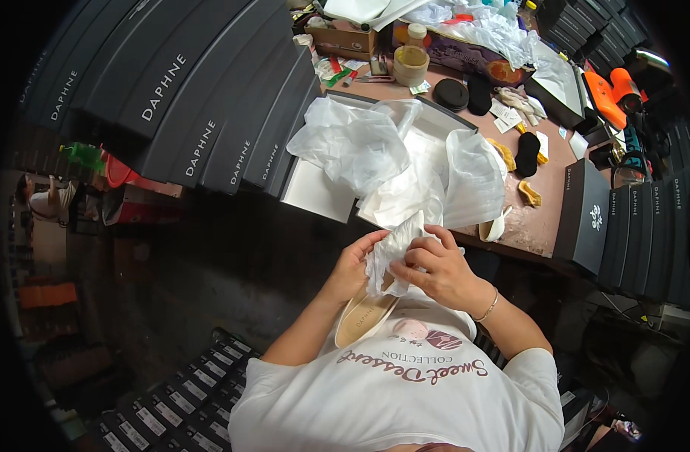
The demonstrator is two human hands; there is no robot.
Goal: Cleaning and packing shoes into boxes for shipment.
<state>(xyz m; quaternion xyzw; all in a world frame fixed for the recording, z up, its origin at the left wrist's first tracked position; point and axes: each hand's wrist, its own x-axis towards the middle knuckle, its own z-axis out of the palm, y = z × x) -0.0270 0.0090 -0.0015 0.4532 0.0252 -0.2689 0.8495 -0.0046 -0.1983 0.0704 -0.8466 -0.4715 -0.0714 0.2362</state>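
A flat shoe with a beige insole (362,322) points away from me, close against my shirt. White tissue paper (390,260) covers its front part. My left hand (350,265) is closed on the left side of the wrapped shoe, its fingertips at the paper's edge. On the other side, the curled fingers of my right hand (439,270) pinch the tissue. The paper hides the toe of the shoe. Just beyond both hands lies an open shoe box (315,194) with crumpled white tissue (348,139) spilling out of it.
Dark shoe boxes (164,98) are stacked high at the left, and more boxes (635,233) stand at the right. On the table are a jar (411,66), a round black lid (450,94), a black pad (527,154), yellow scraps (529,194) and a white shoe (495,226) at its edge.
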